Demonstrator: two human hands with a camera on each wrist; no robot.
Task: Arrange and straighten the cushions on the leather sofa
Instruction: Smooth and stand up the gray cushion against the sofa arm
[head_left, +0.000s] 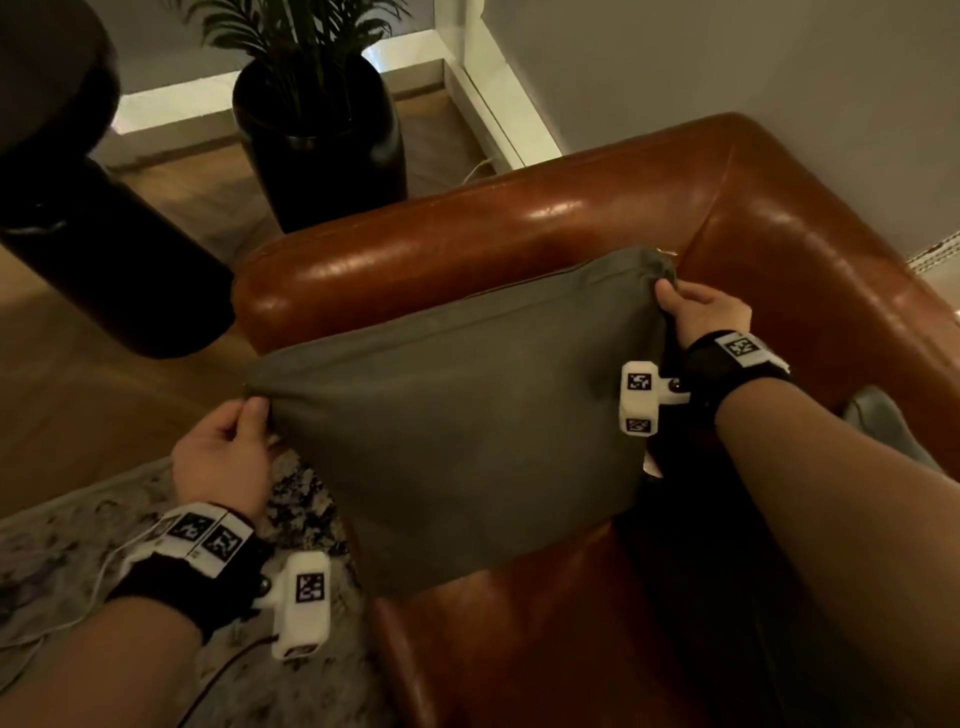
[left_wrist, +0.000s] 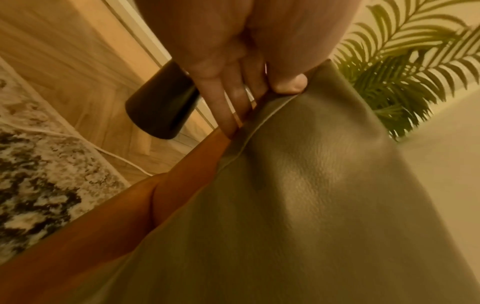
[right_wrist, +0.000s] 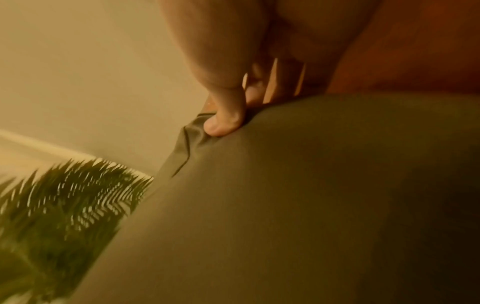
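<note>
Here the square grey-green cushion with a piped seam (head_left: 457, 415) is held up over the corner of the glossy brown leather sofa (head_left: 571, 218), its lower edge near or on the seat; whether it touches cannot be told. The left hand (head_left: 223, 462) pinches the top left corner between thumb and curled fingers, and the right hand (head_left: 701, 309) pinches the top right corner the same way; the right wrist view shows the thumb (right_wrist: 223, 121) pressing a fold into the cover.

The cushion looks light and soft: it sags between the two grips and dimples under the thumbs, so it should yield to shaking and plumping without effort. The cover has a faint sheen in the left wrist view, so it may slide a little on the leather. The two top corners seem the right place to hold, since the seam gives the fingers a ridge to bite on and the filling can settle downward.

The sofa's rounded arm and back meet in a corner just behind the cushion, a likely spot to prop it. Beyond the arm stands a tall black planter with a palm (head_left: 322, 130) on a wooden floor, and a mottled grey rug (head_left: 78, 545) lies beside the sofa, with a white cable across it
</note>
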